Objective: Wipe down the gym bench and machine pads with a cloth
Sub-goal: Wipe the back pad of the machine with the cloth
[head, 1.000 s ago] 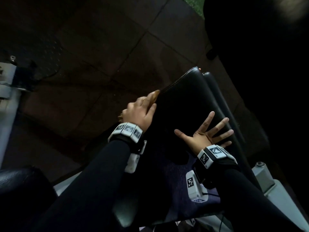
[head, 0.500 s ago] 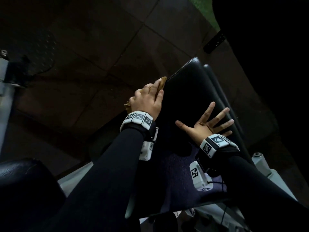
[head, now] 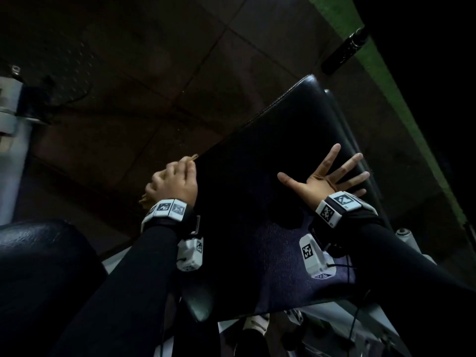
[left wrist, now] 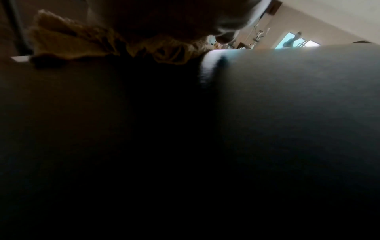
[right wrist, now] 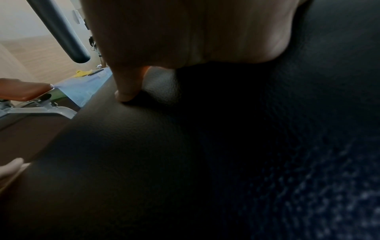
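Observation:
A long black padded bench pad [head: 270,155] slopes away from me in the head view. My left hand [head: 175,182] grips a bunched tan cloth [left wrist: 86,43] and presses it against the pad's left side edge. A corner of the cloth [head: 192,157] pokes out past the fingers. My right hand [head: 327,176] lies flat on the pad's top with fingers spread wide. In the right wrist view the palm [right wrist: 185,32] rests on the textured black vinyl [right wrist: 185,146], the thumb touching it.
Another black pad [head: 38,266] sits at lower left. A grey machine frame [head: 10,119] stands at far left, white frame parts [head: 409,238] at right. Dark floor tiles [head: 154,60] lie beyond the pad, with a green strip [head: 381,68] and a black handle [head: 345,51] far right.
My left hand with the cloth has slid back toward me along the pad's left edge. The right hand stays spread in the same spot on the pad.

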A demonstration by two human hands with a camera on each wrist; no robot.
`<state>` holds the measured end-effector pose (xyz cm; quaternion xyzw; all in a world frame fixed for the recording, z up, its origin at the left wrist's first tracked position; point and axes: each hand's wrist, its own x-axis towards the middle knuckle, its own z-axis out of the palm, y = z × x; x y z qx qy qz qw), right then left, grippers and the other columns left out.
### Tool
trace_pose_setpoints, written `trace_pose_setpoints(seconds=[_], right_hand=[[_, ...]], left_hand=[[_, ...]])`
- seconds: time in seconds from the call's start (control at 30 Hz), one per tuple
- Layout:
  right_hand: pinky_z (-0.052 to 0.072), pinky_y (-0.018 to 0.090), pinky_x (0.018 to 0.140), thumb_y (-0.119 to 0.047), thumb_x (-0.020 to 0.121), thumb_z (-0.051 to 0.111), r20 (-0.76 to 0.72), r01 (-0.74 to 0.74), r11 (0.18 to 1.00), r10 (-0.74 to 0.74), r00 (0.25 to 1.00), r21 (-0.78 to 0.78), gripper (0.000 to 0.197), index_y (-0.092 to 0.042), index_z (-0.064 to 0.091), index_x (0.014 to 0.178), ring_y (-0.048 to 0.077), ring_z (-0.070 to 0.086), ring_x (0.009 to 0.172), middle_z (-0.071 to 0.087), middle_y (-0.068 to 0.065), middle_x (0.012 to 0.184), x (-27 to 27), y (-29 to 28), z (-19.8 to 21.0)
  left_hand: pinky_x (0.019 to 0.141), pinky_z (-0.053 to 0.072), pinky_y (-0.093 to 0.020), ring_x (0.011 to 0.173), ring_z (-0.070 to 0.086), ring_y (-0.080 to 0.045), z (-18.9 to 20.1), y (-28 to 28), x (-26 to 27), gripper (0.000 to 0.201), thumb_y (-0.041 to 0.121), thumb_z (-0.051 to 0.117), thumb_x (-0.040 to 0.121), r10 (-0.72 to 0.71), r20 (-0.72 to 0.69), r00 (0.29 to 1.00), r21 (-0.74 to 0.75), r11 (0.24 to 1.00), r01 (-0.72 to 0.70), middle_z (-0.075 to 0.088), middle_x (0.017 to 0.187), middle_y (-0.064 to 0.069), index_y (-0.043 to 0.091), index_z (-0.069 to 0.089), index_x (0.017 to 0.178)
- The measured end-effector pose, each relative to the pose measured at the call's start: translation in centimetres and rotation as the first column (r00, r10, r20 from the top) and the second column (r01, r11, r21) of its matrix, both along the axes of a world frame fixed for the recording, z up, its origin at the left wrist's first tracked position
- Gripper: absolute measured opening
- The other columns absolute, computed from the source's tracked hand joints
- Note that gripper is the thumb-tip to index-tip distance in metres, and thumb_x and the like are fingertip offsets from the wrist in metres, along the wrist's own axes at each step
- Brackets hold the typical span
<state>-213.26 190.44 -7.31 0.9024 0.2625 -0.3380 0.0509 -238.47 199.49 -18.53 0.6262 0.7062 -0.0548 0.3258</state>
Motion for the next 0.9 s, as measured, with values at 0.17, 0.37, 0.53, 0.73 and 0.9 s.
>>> trace_pose_setpoints(seconds=[0.17,0.37,0.53,0.73,0.9], right_hand=[[0.001,0.053,0.113,-0.090,0.054,0.048,-0.076,0.009,1.000,-0.010,0.997,-0.010,0.130,-0.035,-0.038,0.135,0.028,-0.013,0.135,-0.029,0.009,0.151,0.1,-0.1,-0.1],[0.006,0.052,0.117,-0.097,0.045,0.042,-0.134,0.000,0.999,-0.005,0.991,-0.040,0.134,-0.033,-0.018,0.146,0.037,-0.003,0.144,-0.018,0.010,0.157,0.4,0.0,-0.2],[-0.006,0.059,0.112,-0.091,0.054,0.047,-0.063,0.010,0.999,-0.012,0.998,-0.031,0.131,-0.032,-0.030,0.142,0.040,-0.015,0.140,-0.029,0.013,0.152,0.1,0.0,0.1],[0.010,0.053,0.116,-0.092,0.054,0.043,-0.135,-0.012,0.999,0.006,0.991,-0.040,0.120,-0.036,-0.004,0.149,0.040,0.003,0.143,-0.003,0.009,0.159,0.5,0.1,-0.2],[0.010,0.052,0.116,-0.096,0.049,0.040,-0.120,-0.008,0.998,0.000,0.993,-0.069,0.122,-0.037,0.002,0.149,0.040,0.008,0.143,0.003,0.009,0.159,0.4,0.1,-0.2]], left_hand=[[0.110,0.015,-0.053,0.131,0.030,-0.025,1.0,0.5,3.4,0.046,0.056,0.022,0.095,-0.074,0.074,0.995,0.095,0.993,0.067,0.041,0.143,0.012,0.045,0.037,0.137],[0.104,0.024,-0.049,0.126,0.040,-0.024,0.3,-0.1,1.4,0.040,0.050,0.029,0.096,-0.071,0.138,0.988,0.192,0.981,0.044,0.050,0.136,0.007,0.042,0.045,0.132],[0.100,0.032,-0.052,0.122,0.043,-0.028,-1.4,-2.6,-3.0,0.038,0.052,0.032,0.095,0.178,0.046,0.983,0.189,0.965,-0.183,0.053,0.132,0.004,0.038,0.053,0.124],[0.099,0.034,-0.043,0.120,0.045,-0.032,-3.6,-3.8,-6.0,0.043,0.047,0.032,0.097,0.498,0.107,0.860,0.039,0.863,-0.504,0.048,0.134,-0.007,0.026,0.048,0.132],[0.095,0.040,-0.038,0.110,0.053,-0.035,-4.0,-4.6,-6.0,0.041,0.046,0.035,0.097,0.667,0.216,0.713,0.000,0.731,-0.683,0.047,0.131,-0.015,0.033,0.046,0.135]])
